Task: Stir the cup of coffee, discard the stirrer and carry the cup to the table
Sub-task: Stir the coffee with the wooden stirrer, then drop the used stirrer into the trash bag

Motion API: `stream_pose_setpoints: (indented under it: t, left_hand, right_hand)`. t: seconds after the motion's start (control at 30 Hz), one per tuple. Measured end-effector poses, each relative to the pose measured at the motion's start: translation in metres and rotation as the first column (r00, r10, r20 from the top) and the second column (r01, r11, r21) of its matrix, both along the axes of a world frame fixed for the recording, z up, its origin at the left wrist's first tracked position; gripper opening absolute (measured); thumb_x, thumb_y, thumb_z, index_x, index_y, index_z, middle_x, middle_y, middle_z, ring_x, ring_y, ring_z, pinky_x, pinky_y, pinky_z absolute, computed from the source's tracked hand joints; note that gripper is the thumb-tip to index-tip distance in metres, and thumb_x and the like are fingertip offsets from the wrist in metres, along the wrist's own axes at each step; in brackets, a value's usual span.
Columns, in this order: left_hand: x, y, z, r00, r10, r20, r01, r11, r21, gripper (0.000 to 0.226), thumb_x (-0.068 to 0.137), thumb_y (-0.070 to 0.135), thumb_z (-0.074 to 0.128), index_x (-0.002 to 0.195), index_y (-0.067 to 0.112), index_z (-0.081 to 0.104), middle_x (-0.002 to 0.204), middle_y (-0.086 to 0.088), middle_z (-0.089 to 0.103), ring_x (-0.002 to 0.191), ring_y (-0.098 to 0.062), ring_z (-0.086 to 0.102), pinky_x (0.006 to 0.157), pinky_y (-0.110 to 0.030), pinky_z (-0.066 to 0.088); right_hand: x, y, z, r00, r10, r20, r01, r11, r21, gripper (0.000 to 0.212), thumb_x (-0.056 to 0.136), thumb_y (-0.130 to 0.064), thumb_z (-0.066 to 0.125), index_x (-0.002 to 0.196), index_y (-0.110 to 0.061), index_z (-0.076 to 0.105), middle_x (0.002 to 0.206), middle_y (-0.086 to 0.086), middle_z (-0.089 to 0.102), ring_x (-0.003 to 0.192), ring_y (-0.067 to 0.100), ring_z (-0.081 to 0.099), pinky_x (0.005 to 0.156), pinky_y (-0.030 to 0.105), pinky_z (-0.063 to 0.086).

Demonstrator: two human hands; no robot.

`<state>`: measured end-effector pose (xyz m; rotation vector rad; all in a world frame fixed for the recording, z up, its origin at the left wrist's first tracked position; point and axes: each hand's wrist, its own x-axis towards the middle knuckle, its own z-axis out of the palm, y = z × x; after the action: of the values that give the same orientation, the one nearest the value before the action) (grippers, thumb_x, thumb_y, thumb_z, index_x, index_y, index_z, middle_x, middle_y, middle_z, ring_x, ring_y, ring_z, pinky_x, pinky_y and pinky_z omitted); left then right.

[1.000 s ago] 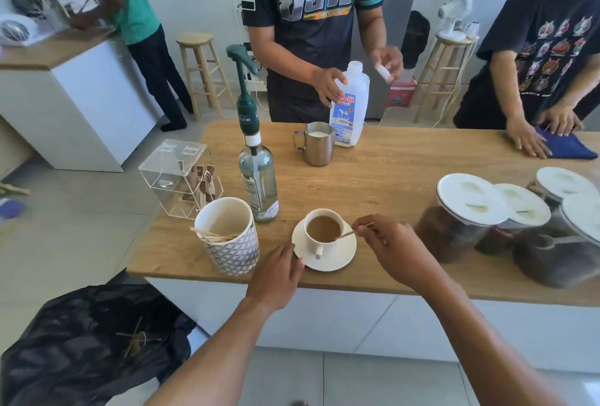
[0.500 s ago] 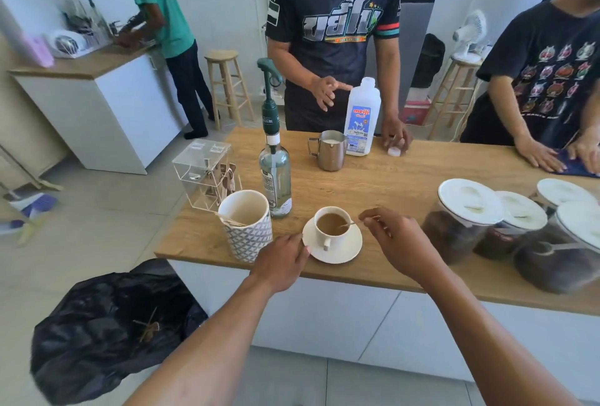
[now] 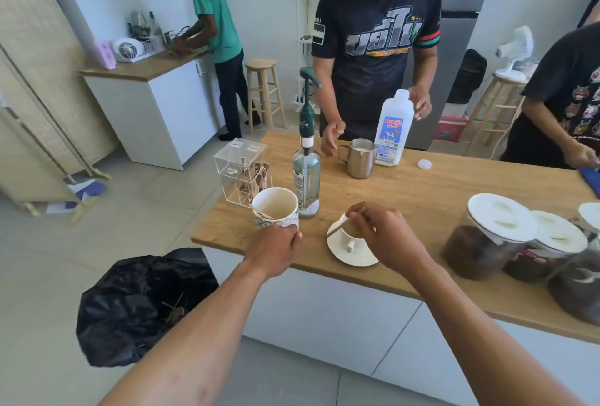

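I judge that the first step, the stirring, is in hand. The right hand (image 3: 383, 238) pinches the thin wooden stirrer (image 3: 337, 229) between thumb and fingers, and the stick slants across the rim of the white cup (image 3: 348, 239). The cup stands on its saucer (image 3: 352, 258), near the front edge of the wooden counter (image 3: 422, 191). The hand hides most of the coffee. The left hand (image 3: 276, 251) lies against the lower wall of the patterned mug (image 3: 275, 210) at 9 o'clock from the cup, fingers curled. I cannot tell if it grips the mug or only leans on it. For the next move I would lift the stirrer clear of the rim without a drip, then bring it to the black rubbish bag (image 3: 139, 301) on the floor at 8 o'clock. After that the saucer needs a level hold. Which table is meant, I cannot tell. At 11 o'clock from the cup stand a pump bottle (image 3: 306, 178) and a clear box (image 3: 240, 171). At 12 o'clock are a metal jug (image 3: 358, 158) and a milk bottle (image 3: 391, 132), and at 3 o'clock jars with white lids (image 3: 493, 236). One person stands across the counter, one at 2 o'clock, one at a sink at 10 o'clock. The floor is pale tile.
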<state>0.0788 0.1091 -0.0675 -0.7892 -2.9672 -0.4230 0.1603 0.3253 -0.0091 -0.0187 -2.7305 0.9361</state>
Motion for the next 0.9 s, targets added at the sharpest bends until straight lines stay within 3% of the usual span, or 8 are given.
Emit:
stream_pose_setpoints:
  t: [0.17, 0.27, 0.4, 0.67, 0.73, 0.83, 0.9]
  left_hand:
    - [0.000, -0.052, -0.011, 0.995, 0.082, 0.051, -0.082, 0.997, 0.009, 0.031, 0.101, 0.032, 0.037, 0.079, 0.015, 0.051, 0.079, -0.006, 0.064, 0.072, -0.030, 0.060, 0.057, -0.034, 0.038]
    - [0.003, -0.083, -0.015, 0.989, 0.139, 0.045, -0.138, 0.990, -0.009, 0.032, 0.103, 0.033, 0.035, 0.080, 0.019, 0.051, 0.076, -0.004, 0.063, 0.070, -0.027, 0.059, 0.058, -0.032, 0.035]
    - [0.001, -0.128, -0.021, 0.973, 0.224, 0.060, -0.223, 0.974, -0.028, 0.029, 0.104, 0.031, 0.035, 0.079, 0.021, 0.045, 0.070, 0.002, 0.055, 0.063, -0.018, 0.048, 0.058, -0.032, 0.033]
    - [-0.023, -0.241, -0.044, 0.918, 0.392, 0.066, -0.389, 0.920, -0.044, 0.035, 0.105, 0.036, 0.030, 0.094, 0.016, 0.056, 0.079, -0.006, 0.066, 0.070, -0.025, 0.062, 0.056, -0.032, 0.037]
    - [-0.030, -0.268, -0.052, 0.903, 0.424, 0.073, -0.421, 0.906, -0.055, 0.035, 0.105, 0.036, 0.029, 0.095, 0.016, 0.057, 0.076, -0.003, 0.064, 0.066, -0.022, 0.058, 0.055, -0.032, 0.034]
    - [-0.043, -0.308, -0.067, 0.883, 0.462, 0.089, -0.457, 0.887, -0.071, 0.035, 0.106, 0.035, 0.029, 0.094, 0.016, 0.056, 0.068, 0.003, 0.053, 0.060, -0.018, 0.050, 0.050, -0.030, 0.030]
    - [-0.050, -0.331, -0.075, 0.870, 0.481, 0.103, -0.478, 0.877, -0.054, 0.034, 0.106, 0.035, 0.029, 0.093, 0.016, 0.054, 0.069, 0.003, 0.054, 0.063, -0.019, 0.055, 0.050, -0.029, 0.029]
  right_hand:
    - [-0.023, -0.042, -0.020, 0.994, 0.111, 0.011, -0.112, 0.994, 0.022, 0.018, 0.097, -0.028, 0.056, 0.097, -0.015, 0.070, 0.079, -0.007, 0.070, 0.071, 0.014, 0.061, 0.069, 0.032, 0.050]
    - [-0.037, -0.077, -0.024, 0.981, 0.196, 0.014, -0.196, 0.981, -0.004, 0.016, 0.097, -0.024, 0.057, 0.098, -0.016, 0.071, 0.082, -0.006, 0.069, 0.070, 0.011, 0.057, 0.065, 0.026, 0.043]
    - [-0.062, -0.126, -0.036, 0.953, 0.297, 0.061, -0.296, 0.955, -0.024, 0.017, 0.098, -0.025, 0.055, 0.103, -0.018, 0.069, 0.084, -0.004, 0.070, 0.072, 0.011, 0.057, 0.069, 0.029, 0.048]
    - [-0.116, -0.235, -0.052, 0.882, 0.469, 0.047, -0.468, 0.883, -0.017, 0.014, 0.098, -0.024, 0.056, 0.101, -0.018, 0.068, 0.086, -0.005, 0.070, 0.070, 0.006, 0.055, 0.063, 0.020, 0.042]
    - [-0.130, -0.262, -0.058, 0.861, 0.502, 0.085, -0.502, 0.865, -0.024, 0.017, 0.099, -0.026, 0.055, 0.105, -0.018, 0.069, 0.089, -0.009, 0.068, 0.070, 0.003, 0.053, 0.062, 0.010, 0.039]
    - [-0.154, -0.306, -0.069, 0.828, 0.547, 0.124, -0.544, 0.837, -0.063, 0.018, 0.099, -0.026, 0.054, 0.107, -0.018, 0.069, 0.092, -0.007, 0.067, 0.074, -0.001, 0.055, 0.066, 0.009, 0.040]
    - [-0.167, -0.331, -0.075, 0.818, 0.557, 0.142, -0.554, 0.830, -0.063, 0.018, 0.099, -0.024, 0.054, 0.107, -0.017, 0.069, 0.088, -0.010, 0.063, 0.071, -0.005, 0.053, 0.066, 0.005, 0.038]
